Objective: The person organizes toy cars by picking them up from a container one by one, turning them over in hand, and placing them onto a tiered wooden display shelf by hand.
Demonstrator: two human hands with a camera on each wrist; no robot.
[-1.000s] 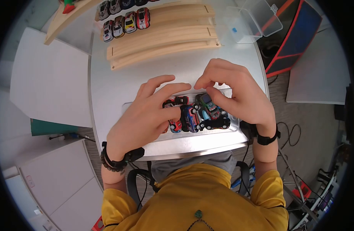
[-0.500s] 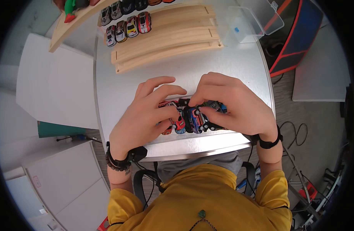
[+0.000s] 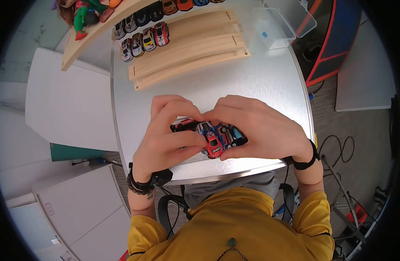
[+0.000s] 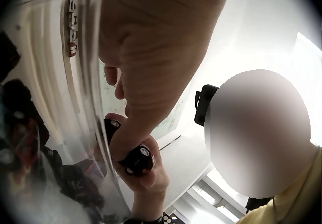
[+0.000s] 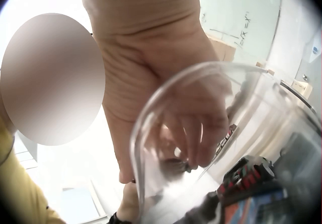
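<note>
A red toy car marked 52 (image 3: 213, 145) is held between both hands in the head view. The left hand (image 3: 167, 130) grips its left side with bent fingers, while the right hand (image 3: 263, 128) has fingertips at its far end and thumb near its close end. More toy cars (image 3: 232, 134) lie beneath the hands, partly hidden. Seen from the left wrist, a car's dark underside and wheels (image 4: 137, 161) show between the fingers of both hands. A clear container rim (image 5: 138, 143) crosses the right wrist view, and the right hand's fingers partly hide a dark object (image 5: 176, 167).
Beyond the hands stands a stepped wooden rack (image 3: 187, 58) with cars (image 3: 149, 39) on its left part. An open clear box (image 3: 278, 41) is at the back right. A wooden shelf (image 3: 108, 25) with figurines juts in at the upper left.
The right hand has moved left and down to the cars, closing in on the left hand. The red car marked 52 is now raised between the two hands.
</note>
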